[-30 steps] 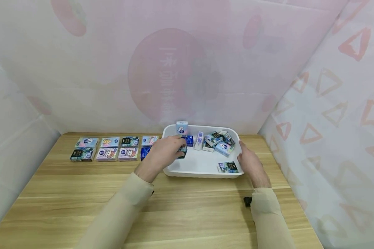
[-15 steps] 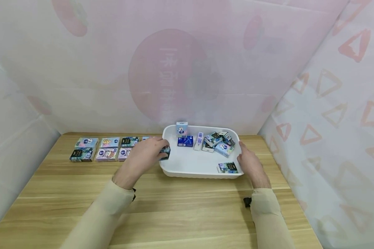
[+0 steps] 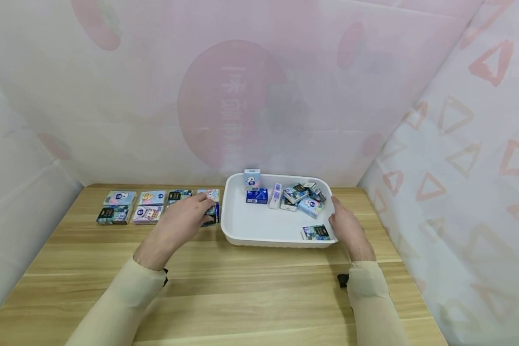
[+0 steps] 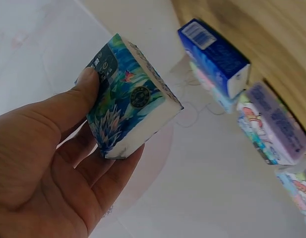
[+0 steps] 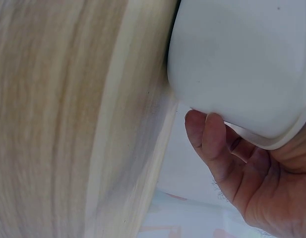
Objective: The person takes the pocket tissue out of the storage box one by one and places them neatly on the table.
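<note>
My left hand (image 3: 181,223) pinches a small tissue pack (image 4: 128,99) with a dark blue-green floral print, thumb on one face and fingers on the other. In the left wrist view the pack is tilted and held above the table. In the head view the hand is over the right end of two rows of packs, with a blue pack (image 4: 214,57) close by. My right hand (image 3: 348,226) grips the right side of the white plastic tray (image 3: 281,244). The right wrist view shows its fingertips against the tray's outer wall, under the rim.
Inside the tray lie a blue pack (image 3: 257,196), a purple-white pack (image 3: 275,196), a dark floral pack (image 3: 316,233) and a heap of others at right. A light blue pack (image 3: 252,178) stands at the tray's back-left. Patterned cloth walls (image 3: 155,96) bound the wooden table (image 3: 259,293).
My left hand has carried the floral tissue pack leftward out of the tray to above the rows on the table. My right hand has stayed at the tray's right side.
</note>
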`<state>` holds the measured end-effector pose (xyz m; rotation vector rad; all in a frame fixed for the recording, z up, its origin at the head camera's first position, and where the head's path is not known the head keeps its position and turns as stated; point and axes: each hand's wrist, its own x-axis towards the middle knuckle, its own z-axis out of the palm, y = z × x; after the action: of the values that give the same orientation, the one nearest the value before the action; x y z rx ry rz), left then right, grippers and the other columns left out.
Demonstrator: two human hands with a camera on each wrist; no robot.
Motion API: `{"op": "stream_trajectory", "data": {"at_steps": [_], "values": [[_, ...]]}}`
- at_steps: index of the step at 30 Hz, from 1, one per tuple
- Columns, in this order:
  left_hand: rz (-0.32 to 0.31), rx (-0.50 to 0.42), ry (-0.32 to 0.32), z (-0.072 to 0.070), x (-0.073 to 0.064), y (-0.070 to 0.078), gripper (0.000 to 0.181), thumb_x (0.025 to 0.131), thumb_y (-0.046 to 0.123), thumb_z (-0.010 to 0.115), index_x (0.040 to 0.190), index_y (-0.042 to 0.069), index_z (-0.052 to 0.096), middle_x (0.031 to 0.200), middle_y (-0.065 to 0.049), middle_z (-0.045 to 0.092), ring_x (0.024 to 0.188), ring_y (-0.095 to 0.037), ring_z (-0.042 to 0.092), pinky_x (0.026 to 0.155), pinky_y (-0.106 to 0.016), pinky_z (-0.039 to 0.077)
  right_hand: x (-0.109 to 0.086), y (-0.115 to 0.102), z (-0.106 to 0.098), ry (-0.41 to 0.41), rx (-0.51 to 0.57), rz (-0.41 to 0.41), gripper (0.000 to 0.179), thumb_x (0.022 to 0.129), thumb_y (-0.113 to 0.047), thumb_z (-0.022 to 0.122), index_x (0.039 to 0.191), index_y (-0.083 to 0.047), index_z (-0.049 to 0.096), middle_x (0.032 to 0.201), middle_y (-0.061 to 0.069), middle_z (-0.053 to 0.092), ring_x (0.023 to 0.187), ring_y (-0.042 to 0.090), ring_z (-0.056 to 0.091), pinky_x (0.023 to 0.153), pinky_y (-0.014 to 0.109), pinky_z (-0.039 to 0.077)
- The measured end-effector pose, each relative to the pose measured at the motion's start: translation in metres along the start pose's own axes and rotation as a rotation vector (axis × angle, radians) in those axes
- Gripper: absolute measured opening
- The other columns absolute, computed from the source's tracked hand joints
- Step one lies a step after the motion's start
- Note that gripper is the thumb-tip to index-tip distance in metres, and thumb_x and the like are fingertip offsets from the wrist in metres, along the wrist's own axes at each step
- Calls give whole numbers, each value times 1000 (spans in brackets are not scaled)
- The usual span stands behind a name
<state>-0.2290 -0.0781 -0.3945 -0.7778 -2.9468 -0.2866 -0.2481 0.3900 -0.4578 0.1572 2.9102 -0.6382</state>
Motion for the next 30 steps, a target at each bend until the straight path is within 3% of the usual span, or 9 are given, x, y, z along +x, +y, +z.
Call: {"op": "stream_trajectory", "data": {"at_steps": [4,16,26,30], "values": [[11,3,-17,7,-4,-6,30,104,15,92,130,5,82,115,-11,79,90,-24,79,74,-39,72,-1,0,-1,4,-1,1,70,121,-9,48,185,-1,23,169,42,55,124,51,78,102,65,70],[49,-4,-81,27,-7,-12,30,97,-5,89,125,2,83,115,-14,81,94,-27,80,82,-41,74,-1,-1,-1,-5,1,-4,70,120,-8,48,185,1,22,169,43,53,127,54,78,104,66,69],[68,22,-112,40,-10,-12,26,100,-4,86,125,3,82,116,-15,83,97,-29,82,87,-43,75,-1,0,-1,-2,0,-9,70,120,-8,48,185,1,22,170,43,53,126,54,78,102,66,70],[66,21,-121,40,-13,-12,30,97,1,92,125,4,82,115,-14,84,98,-28,81,89,-44,75,-1,0,-1,-6,-4,-10,70,120,-8,48,185,1,22,170,43,53,125,52,78,102,65,70]]}}
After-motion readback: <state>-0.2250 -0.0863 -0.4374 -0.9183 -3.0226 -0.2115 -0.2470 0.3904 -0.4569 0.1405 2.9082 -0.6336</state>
